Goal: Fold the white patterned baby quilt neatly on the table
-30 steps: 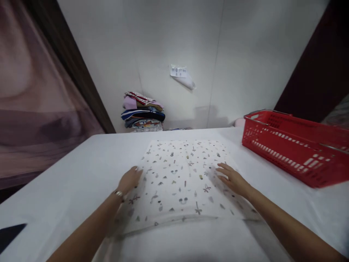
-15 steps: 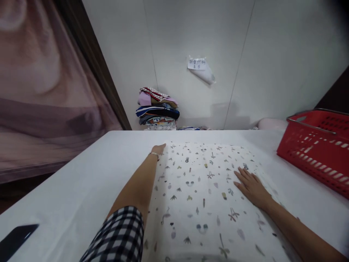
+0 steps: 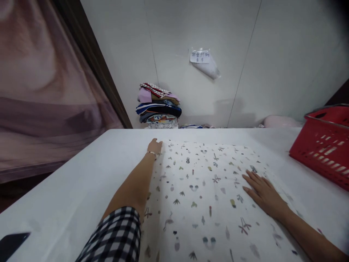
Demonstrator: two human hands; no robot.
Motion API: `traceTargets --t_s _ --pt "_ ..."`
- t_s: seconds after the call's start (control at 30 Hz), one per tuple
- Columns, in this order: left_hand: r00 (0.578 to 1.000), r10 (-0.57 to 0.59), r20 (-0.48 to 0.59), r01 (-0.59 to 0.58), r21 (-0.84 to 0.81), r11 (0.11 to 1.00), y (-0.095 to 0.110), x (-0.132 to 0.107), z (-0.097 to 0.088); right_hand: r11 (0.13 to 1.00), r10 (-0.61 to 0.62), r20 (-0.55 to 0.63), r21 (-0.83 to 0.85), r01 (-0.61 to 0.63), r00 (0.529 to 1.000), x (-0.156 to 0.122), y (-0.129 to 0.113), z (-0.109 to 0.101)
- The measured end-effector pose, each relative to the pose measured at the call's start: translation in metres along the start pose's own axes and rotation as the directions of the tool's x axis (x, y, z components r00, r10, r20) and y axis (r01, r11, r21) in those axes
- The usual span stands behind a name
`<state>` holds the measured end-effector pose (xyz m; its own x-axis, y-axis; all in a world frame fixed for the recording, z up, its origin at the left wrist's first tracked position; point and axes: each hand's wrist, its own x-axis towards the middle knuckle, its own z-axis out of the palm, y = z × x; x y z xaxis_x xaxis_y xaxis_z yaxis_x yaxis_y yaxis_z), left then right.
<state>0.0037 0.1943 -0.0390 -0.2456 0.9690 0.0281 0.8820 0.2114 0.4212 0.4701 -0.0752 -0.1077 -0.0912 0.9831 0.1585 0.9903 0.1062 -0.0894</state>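
Observation:
A white cloth (image 3: pixel 200 198) printed with small plants, flamingos and sunglasses lies spread over the white table (image 3: pixel 89 174). At its far left corner is my left hand (image 3: pixel 155 146), with a bracelet at the wrist; the fingers are curled in at the cloth's edge and appear to pinch it, though the fingertips are small and partly hidden. My right hand (image 3: pixel 264 191) rests flat on the right part of the cloth, palm down with fingers stretched out. The near part of the cloth runs out of view at the bottom.
A red plastic basket (image 3: pixel 321 145) stands on the table at the right. Folded clothes (image 3: pixel 159 105) are stacked beyond the far edge, by the wall. A dark flat object (image 3: pixel 13 245) lies at the near left. A pinkish curtain (image 3: pixel 49 109) hangs at the left.
My left hand has moved slightly left at the far corner, its fingers more curled. My right hand stays flat on the cloth. The view has shifted a little.

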Motion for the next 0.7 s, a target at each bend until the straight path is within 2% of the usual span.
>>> traceTargets --t_s 0.13,0.23,0.33,0.43,0.5,0.53,0.6,0.63,0.67,0.7 --pt "0.992 0.121 0.035 -0.123 0.04 0.992 -0.006 -0.011 0.004 1.0 0.012 0.006 0.029 -0.012 1.0 0.001 0.001 0.001" --pt "0.991 0.125 0.055 -0.128 0.049 0.991 -0.004 -0.025 0.003 0.997 0.039 0.019 0.073 -0.04 0.999 0.003 -0.005 -0.004" --pt "0.991 0.117 0.059 -0.119 0.035 0.992 0.0 -0.041 -0.006 0.982 0.062 0.061 0.173 -0.071 0.996 0.007 -0.012 -0.014" --pt "0.975 0.216 0.061 -0.219 0.059 0.974 -0.009 -0.07 -0.022 0.917 0.09 0.094 0.381 -0.12 0.991 0.012 -0.006 -0.029" --pt "0.935 0.35 0.057 -0.353 0.076 0.932 -0.025 -0.105 -0.03 0.84 0.197 0.042 0.508 -0.191 0.979 0.015 0.011 -0.039" --pt "0.915 0.396 0.07 -0.401 0.071 0.913 -0.035 -0.127 -0.032 0.811 0.285 0.005 0.531 -0.244 0.958 0.017 0.023 -0.045" --pt "0.878 0.466 0.111 -0.471 0.014 0.882 -0.053 -0.181 -0.032 0.771 0.475 -0.005 0.485 -0.413 0.88 0.023 0.048 -0.055" --pt "0.851 0.507 0.135 -0.509 -0.025 0.86 -0.06 -0.21 -0.03 0.746 0.548 0.032 0.432 -0.506 0.836 0.027 0.06 -0.06" --pt "0.82 0.561 0.111 -0.557 -0.062 0.828 -0.064 -0.24 -0.027 0.72 0.597 0.082 0.385 -0.578 0.798 0.032 0.07 -0.064" --pt "0.759 0.644 0.089 -0.637 -0.098 0.764 -0.064 -0.268 -0.024 0.7 0.623 0.125 0.351 -0.622 0.772 0.038 0.078 -0.067"
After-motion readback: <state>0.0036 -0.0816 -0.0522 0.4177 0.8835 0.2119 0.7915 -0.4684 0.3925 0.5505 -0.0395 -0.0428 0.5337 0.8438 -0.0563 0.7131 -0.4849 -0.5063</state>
